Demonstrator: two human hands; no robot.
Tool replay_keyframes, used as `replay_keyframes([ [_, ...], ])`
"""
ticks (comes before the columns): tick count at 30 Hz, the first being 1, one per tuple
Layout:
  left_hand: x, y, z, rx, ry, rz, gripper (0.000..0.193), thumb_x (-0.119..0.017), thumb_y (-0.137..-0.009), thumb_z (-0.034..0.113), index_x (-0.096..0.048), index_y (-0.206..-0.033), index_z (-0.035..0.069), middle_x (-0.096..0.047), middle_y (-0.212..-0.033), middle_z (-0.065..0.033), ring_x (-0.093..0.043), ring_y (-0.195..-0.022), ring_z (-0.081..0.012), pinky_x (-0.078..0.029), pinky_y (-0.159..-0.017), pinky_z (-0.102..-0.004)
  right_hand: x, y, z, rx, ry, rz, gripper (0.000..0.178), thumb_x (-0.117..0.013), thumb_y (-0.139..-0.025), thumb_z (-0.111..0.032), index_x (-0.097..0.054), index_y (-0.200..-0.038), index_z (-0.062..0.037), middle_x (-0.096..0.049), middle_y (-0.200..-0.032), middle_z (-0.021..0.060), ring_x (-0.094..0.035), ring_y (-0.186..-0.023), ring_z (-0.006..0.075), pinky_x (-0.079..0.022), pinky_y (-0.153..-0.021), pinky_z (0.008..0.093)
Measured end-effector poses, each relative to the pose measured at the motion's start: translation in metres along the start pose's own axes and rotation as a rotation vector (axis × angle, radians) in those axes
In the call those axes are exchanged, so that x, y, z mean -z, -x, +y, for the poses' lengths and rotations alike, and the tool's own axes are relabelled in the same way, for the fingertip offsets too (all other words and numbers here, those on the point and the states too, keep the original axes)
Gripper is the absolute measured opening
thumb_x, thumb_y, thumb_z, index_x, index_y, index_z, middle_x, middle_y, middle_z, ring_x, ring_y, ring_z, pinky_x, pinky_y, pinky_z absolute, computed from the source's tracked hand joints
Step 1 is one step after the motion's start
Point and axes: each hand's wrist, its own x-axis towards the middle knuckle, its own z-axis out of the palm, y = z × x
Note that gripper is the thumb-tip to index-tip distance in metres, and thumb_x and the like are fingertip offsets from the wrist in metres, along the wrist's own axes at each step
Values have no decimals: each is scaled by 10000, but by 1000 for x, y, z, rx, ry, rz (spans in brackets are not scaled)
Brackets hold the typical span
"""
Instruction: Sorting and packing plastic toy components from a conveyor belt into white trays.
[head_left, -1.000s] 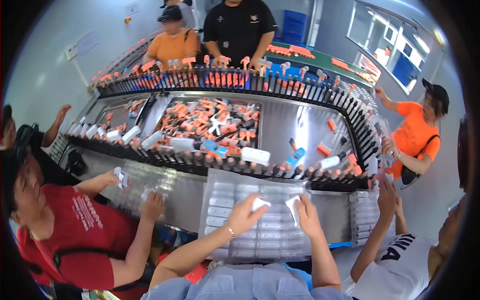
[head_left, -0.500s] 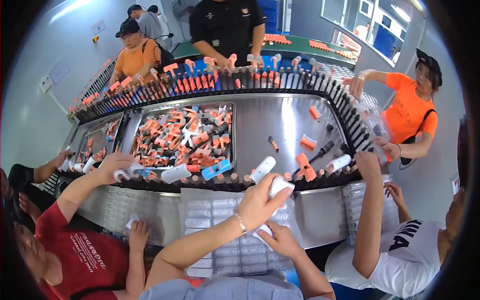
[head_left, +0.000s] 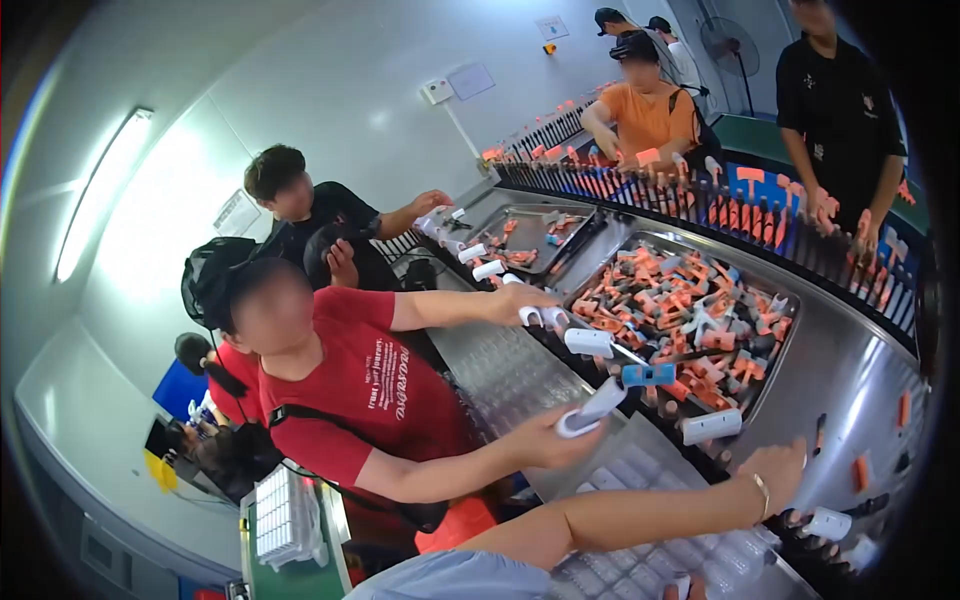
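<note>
My left hand (head_left: pixel 780 478), with a bracelet at the wrist, reaches across to the rod-lined edge of the metal work table. It is blurred, and its fingers are turned from view, so any held piece is hidden. Close to it, a white plastic casing (head_left: pixel 712 427) sits on the rods. Only the fingertips of my right hand (head_left: pixel 697 588) show at the lower edge, around a small white plastic casing (head_left: pixel 683 586). Beneath my left forearm lies a clear plastic blister tray (head_left: pixel 660 562) with rows of pockets.
A metal tray (head_left: pixel 797 318) holds a heap of orange, grey and black parts. A blue part (head_left: pixel 648 375) sits on the near rods. Left of me, a co-worker in red (head_left: pixel 370 370) holds a white casing (head_left: pixel 597 405) close to my forearm. Other people stand around the table.
The view has swung left, bringing the red-shirted co-worker to the middle. My left hand has moved away from my right hand to the table edge; the white casing it held is no longer visible.
</note>
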Motion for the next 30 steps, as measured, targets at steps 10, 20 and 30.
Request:
replay_keyframes([
  [10, 38, 29, -47, 114, -70, 176, 311, -526, -852, 273, -411, -987, 19, -617, -831, -168, -635, -711, -332, -503, -598, -428, 0, 15, 6, 47, 30, 110, 469, -557, -862, -385, -571, -1000, 62, -587, -764, 228, -561, -665, 324, -446, -631, 411],
  [20, 66, 167, -167, -176, -14, 591, 254, -626, -742, 116, -569, -979, 44, -549, -961, -163, -533, -901, -356, -436, -811, -426, -7, -8, -22, -12, -113, 109, 284, -585, -822, -224, -567, -945, 32, -585, -747, 212, -583, -648, 321, -436, -579, 366],
  [30, 35, 150, -211, -282, -157, -57, 260, -624, -722, 254, -591, -919, 87, -506, -952, -111, -494, -950, -278, -433, -795, -387, 7, 7, -26, 0, -28, 72, 305, -524, -893, -276, -586, -958, 16, -591, -789, 164, -544, -695, 255, -440, -651, 359],
])
